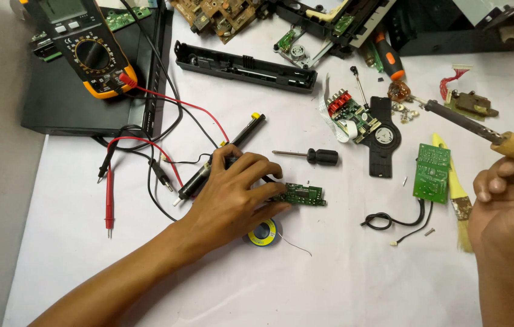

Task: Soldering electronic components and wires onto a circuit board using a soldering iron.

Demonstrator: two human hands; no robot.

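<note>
Right hand (508, 209) at lower right edge, nearest the lens, fingers curled tight round wooden handle of soldering iron (481, 131); iron tilted, metal tip pointing up-left toward small brown part (474, 104) with red ribbon. Left hand (235, 191) centre frame, palm down on white table cover (341, 284), fingers spread narrow, fingertips pressing left end of small green circuit board (304, 194); not gripping, just pinning flat. Under same hand, black desoldering pump (220, 158) with yellow cap, lying diagonal, hand resting over its middle. Solder spool (263, 232), blue and yellow, just below left hand, thin wire trailing right. Black-handled screwdriver (312, 156) just above board, apart from it. Second green board (431, 172) with black cable between the two hands, near right hand, beside yellow-handled brush (458, 200). Black plastic disc-drive part (382, 138) and small board with red connectors (349, 112) above centre. Orange-black screwdriver (387, 57) near top. Long black plastic strip (245, 66) upper middle. Yellow multimeter (84, 45) top left on black device casing (69, 103); red and black probe leads (109, 200) running down left of left hand. Stripped chassis and brown boards along top edge.
</note>
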